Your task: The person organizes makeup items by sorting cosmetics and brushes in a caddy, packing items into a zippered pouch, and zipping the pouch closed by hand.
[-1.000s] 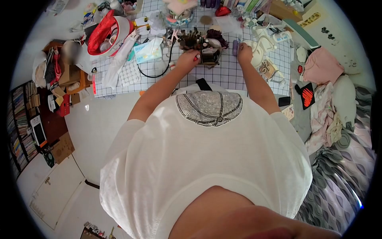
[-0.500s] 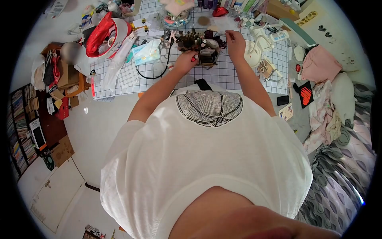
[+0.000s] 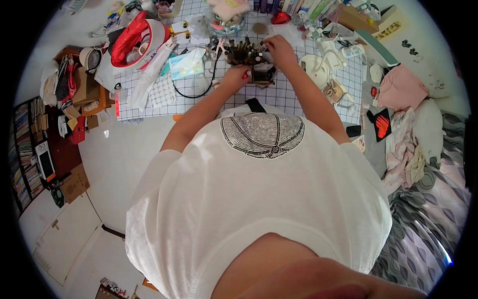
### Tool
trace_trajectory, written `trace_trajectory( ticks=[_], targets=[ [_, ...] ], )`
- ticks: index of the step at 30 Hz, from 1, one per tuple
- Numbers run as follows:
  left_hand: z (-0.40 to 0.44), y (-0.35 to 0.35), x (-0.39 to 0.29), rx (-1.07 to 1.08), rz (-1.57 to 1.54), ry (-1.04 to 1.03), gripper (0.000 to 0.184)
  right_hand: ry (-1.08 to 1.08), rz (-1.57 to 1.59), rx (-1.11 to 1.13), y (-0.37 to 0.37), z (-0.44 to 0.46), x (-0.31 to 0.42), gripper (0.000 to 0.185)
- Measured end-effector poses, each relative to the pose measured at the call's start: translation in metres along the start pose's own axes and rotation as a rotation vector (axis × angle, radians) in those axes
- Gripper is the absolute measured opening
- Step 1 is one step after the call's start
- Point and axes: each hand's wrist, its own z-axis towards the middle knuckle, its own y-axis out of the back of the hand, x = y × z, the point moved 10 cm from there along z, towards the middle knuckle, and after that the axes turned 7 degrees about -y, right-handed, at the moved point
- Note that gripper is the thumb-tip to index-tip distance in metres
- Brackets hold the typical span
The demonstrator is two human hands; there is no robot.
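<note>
A dark organizer (image 3: 264, 75) stands on the grid-patterned tablecloth, with makeup brushes (image 3: 243, 54) and small bottles crowded in it. At its near left side is my left hand (image 3: 235, 77), fingers closed around a small red item (image 3: 245, 74) whose kind I cannot make out. My right hand (image 3: 280, 51) reaches over the organizer's right rear corner. Its fingertips are pinched together there, and whatever they hold is too small to name. A pink clip-like thing (image 3: 220, 47) lies just left of the brushes.
Left of the organizer lie a tissue pack (image 3: 186, 66), a black cable (image 3: 191, 96), a white keyboard-like pad (image 3: 163, 93) and a white-and-red round box (image 3: 154, 47). To the right stand a white lamp (image 3: 313, 67) and a small framed item (image 3: 332, 91). Books (image 3: 303, 6) line the back.
My right hand has moved left from beside the organizer to its right rear corner, and its fingers have closed together. My left hand stays by the organizer with the red item.
</note>
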Motion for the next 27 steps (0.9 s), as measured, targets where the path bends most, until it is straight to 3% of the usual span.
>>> trace_trajectory(
  ticks=[8,11,17,23,27],
  targets=[
    [0.001,0.003,-0.003,-0.002,-0.029,-0.010,0.025,-0.072,0.061,0.120,-0.003,-0.001,-0.009,0.014],
    [0.002,-0.002,0.001,0.041,0.031,-0.010,0.033,-0.137,0.047,0.080,-0.007,-0.008,-0.016,0.013],
    [0.001,0.003,-0.002,-0.023,-0.032,-0.033,0.026,-0.142,0.126,-0.105,0.018,-0.011,-0.002,0.012],
    [0.002,0.000,0.000,-0.030,-0.020,-0.053,0.027,-0.006,0.134,-0.039,0.004,-0.001,-0.003,0.013],
    [0.002,-0.003,0.002,0.051,0.006,-0.009,0.032,-0.120,0.124,0.034,0.005,-0.001,-0.011,0.014]
  ],
)
